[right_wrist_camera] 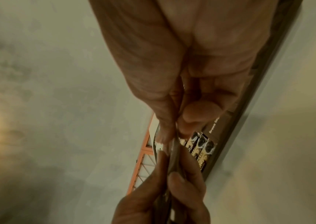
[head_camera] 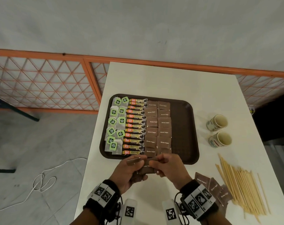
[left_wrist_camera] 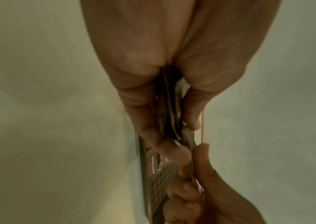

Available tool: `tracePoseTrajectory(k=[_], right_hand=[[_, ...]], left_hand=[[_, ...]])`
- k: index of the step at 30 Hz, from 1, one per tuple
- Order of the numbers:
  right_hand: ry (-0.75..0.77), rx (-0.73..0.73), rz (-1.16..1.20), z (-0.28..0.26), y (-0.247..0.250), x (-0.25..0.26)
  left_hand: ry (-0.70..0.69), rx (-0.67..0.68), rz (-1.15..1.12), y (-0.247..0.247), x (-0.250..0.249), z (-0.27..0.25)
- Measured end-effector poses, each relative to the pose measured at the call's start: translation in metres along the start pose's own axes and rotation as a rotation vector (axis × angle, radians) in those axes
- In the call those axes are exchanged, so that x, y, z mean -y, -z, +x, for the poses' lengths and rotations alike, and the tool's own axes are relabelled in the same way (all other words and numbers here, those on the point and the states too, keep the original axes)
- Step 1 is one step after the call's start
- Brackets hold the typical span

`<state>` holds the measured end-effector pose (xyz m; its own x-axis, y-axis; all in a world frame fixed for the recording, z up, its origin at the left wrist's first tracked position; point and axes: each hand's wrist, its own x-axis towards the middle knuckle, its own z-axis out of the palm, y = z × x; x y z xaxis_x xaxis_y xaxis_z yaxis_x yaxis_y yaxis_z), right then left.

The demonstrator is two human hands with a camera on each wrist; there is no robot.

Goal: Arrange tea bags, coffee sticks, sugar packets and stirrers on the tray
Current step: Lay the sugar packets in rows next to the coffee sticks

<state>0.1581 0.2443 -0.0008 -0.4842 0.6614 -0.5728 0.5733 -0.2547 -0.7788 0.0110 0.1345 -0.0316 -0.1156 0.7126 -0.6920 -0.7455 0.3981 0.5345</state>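
A brown tray (head_camera: 183, 127) on the white table holds green-tagged tea bags (head_camera: 115, 124) at its left, a column of coffee sticks (head_camera: 135, 125) and two columns of brown sugar packets (head_camera: 158, 125). Just in front of the tray's near edge my left hand (head_camera: 131, 169) grips a small stack of brown sugar packets (head_camera: 146, 168) (left_wrist_camera: 169, 121). My right hand (head_camera: 164, 166) pinches one packet (right_wrist_camera: 174, 153) of that stack at its top. Loose sugar packets (head_camera: 211, 185) and a heap of wooden stirrers (head_camera: 242, 187) lie at the near right.
Two paper cups (head_camera: 218, 130) stand right of the tray. The tray's right third (head_camera: 184, 111) is bare. The table's left edge (head_camera: 92, 143) runs close beside the tray, with floor, a white cable (head_camera: 40, 181) and an orange lattice fence (head_camera: 40, 83) beyond.
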Motion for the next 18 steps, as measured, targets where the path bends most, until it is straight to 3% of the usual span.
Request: tracePoseTrajectory(k=[4,7,12,18], right_hand=[[0.018,0.013,-0.172,0.007,0.002,-0.007],[-0.011,-0.069,-0.147,0.025,0.017,-0.009],[-0.049,-0.121,-0.198,0.063,0.021,-0.013],[-0.062,-0.246,-0.335,0.079,0.007,-0.023]], left_hand=[[-0.041,-0.1,0.164,0.002,-0.001,0.001],[-0.005,-0.105,0.104,0.008,-0.001,-0.001],[0.096,0.019,-0.107,0.017,-0.008,-0.008],[0.102,0.156,-0.131,0.023,-0.019,-0.011]])
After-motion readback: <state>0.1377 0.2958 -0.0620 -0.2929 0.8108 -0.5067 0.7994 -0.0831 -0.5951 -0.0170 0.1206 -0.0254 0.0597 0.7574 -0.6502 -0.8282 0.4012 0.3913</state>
